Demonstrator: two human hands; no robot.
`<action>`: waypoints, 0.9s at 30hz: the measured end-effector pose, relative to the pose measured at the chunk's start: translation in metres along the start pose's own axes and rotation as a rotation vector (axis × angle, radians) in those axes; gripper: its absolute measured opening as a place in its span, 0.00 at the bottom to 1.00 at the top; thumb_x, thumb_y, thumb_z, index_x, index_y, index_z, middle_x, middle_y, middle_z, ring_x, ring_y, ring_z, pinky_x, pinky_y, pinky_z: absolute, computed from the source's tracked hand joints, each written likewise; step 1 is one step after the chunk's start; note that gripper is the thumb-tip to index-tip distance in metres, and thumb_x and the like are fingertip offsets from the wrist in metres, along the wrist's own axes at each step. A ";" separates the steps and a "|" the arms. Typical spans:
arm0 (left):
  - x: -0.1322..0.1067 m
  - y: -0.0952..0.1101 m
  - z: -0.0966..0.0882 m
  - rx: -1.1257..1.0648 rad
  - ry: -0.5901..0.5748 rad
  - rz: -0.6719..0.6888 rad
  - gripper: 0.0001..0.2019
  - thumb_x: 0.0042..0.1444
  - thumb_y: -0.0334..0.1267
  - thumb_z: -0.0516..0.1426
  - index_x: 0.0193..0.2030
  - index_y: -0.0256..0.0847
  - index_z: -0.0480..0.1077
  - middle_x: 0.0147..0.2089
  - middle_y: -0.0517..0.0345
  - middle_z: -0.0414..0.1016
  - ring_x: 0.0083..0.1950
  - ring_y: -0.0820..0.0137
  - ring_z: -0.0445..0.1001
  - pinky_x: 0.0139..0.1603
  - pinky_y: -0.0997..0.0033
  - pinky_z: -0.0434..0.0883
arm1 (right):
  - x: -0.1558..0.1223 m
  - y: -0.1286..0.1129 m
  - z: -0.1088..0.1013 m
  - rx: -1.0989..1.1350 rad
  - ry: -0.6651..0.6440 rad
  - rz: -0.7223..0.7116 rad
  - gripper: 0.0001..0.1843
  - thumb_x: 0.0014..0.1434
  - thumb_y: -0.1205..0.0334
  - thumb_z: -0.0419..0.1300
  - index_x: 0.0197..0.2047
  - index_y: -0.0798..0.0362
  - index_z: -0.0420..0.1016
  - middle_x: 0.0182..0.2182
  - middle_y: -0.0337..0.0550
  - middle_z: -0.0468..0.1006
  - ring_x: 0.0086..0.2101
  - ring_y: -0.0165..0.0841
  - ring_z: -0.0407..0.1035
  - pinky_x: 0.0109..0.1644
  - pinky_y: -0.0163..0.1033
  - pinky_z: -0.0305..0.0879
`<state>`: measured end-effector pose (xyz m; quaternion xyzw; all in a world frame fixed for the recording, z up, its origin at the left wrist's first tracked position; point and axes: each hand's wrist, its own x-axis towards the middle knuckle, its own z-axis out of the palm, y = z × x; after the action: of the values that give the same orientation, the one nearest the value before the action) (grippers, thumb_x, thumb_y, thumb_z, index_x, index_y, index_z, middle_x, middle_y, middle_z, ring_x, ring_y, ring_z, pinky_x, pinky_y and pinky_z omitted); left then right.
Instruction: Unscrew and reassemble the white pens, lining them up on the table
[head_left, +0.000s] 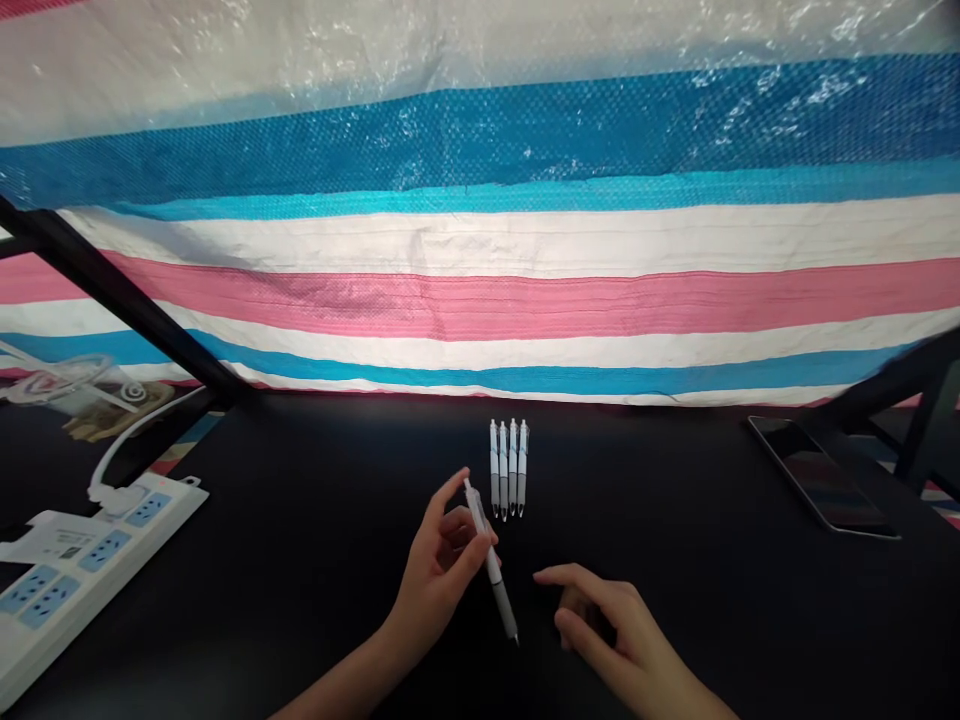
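A white click pen (495, 580) with a grey grip is pinched in my left hand (442, 560), its tip pointing down toward me. The left index finger touches the push button at the pen's upper end. My right hand (615, 630) is just to the right of the pen, apart from it, with the index finger stretched out and nothing held. Beyond my hands, several similar white pens (504, 465) lie side by side in a row on the black table (315, 560), tips toward me.
A white power strip (105, 570) with a plug and cable lies at the left edge. A dark phone (821, 475) rests at the far right. Behind the table hangs a striped plastic sheet (480, 300), with black frame bars (142, 310) at the sides.
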<state>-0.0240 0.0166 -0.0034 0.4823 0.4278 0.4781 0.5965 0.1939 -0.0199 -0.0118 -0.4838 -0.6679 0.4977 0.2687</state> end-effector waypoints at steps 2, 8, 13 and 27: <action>0.000 -0.001 0.000 0.014 0.006 0.005 0.27 0.60 0.38 0.60 0.64 0.49 0.56 0.33 0.63 0.72 0.31 0.69 0.75 0.35 0.67 0.74 | 0.000 0.001 0.001 -0.017 -0.013 -0.001 0.18 0.67 0.49 0.52 0.52 0.49 0.73 0.24 0.36 0.74 0.26 0.31 0.67 0.30 0.34 0.60; 0.001 -0.004 -0.001 0.030 0.004 0.002 0.20 0.58 0.37 0.61 0.55 0.48 0.61 0.31 0.65 0.70 0.31 0.69 0.74 0.32 0.68 0.75 | 0.000 0.003 0.001 -0.023 -0.010 -0.013 0.17 0.67 0.51 0.53 0.53 0.49 0.72 0.23 0.35 0.73 0.24 0.30 0.66 0.28 0.34 0.58; 0.003 -0.001 -0.001 0.065 0.060 -0.019 0.24 0.57 0.39 0.62 0.59 0.48 0.61 0.29 0.66 0.70 0.29 0.70 0.73 0.31 0.68 0.74 | 0.000 0.003 0.002 -0.022 -0.002 -0.015 0.17 0.67 0.51 0.52 0.53 0.49 0.72 0.23 0.35 0.73 0.24 0.30 0.65 0.28 0.34 0.58; 0.006 0.001 -0.002 0.015 0.107 -0.062 0.27 0.57 0.38 0.62 0.61 0.48 0.58 0.30 0.66 0.72 0.30 0.70 0.75 0.34 0.67 0.76 | 0.001 0.003 0.001 -0.020 -0.015 -0.004 0.16 0.67 0.53 0.52 0.52 0.49 0.72 0.23 0.34 0.70 0.24 0.30 0.64 0.29 0.35 0.59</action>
<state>-0.0250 0.0227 -0.0034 0.4470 0.4774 0.4815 0.5835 0.1939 -0.0188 -0.0147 -0.4813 -0.6758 0.4942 0.2597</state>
